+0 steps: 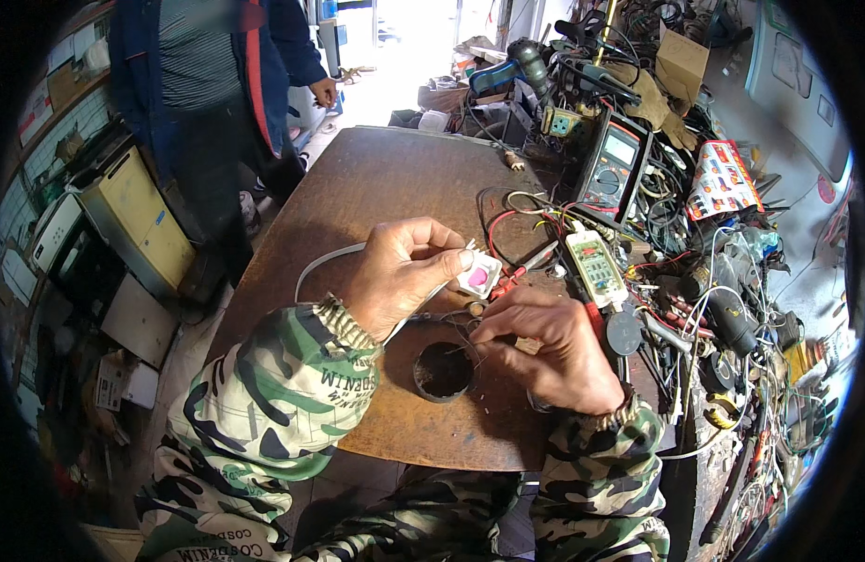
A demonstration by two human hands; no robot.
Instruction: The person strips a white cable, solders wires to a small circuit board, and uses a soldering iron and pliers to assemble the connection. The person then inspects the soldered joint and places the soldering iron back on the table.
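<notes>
My left hand (409, 272) is closed, thumb and fingers pinching a small white square plastic housing (479, 275) with a pink patch inside. A white cable (313, 267) curves from behind that hand over the table. Just to the right, my right hand (545, 342) is closed too, its fingertips pinched on what looks like a thin wire (467, 328); its ends are hard to make out. Below the fingertips stands a round dark open tin (444, 372). Red-handled test probes (512, 281) and an opened cream-coloured case with a green circuit board (596, 267) lie beyond my right hand.
A multimeter (615, 164) stands at the wooden table's (358, 187) right side. Tangled cables, tools and parts (732, 309) crowd the right edge. Behind the table's left side stands a person in a dark jacket (208, 103), near a yellow cabinet (138, 220).
</notes>
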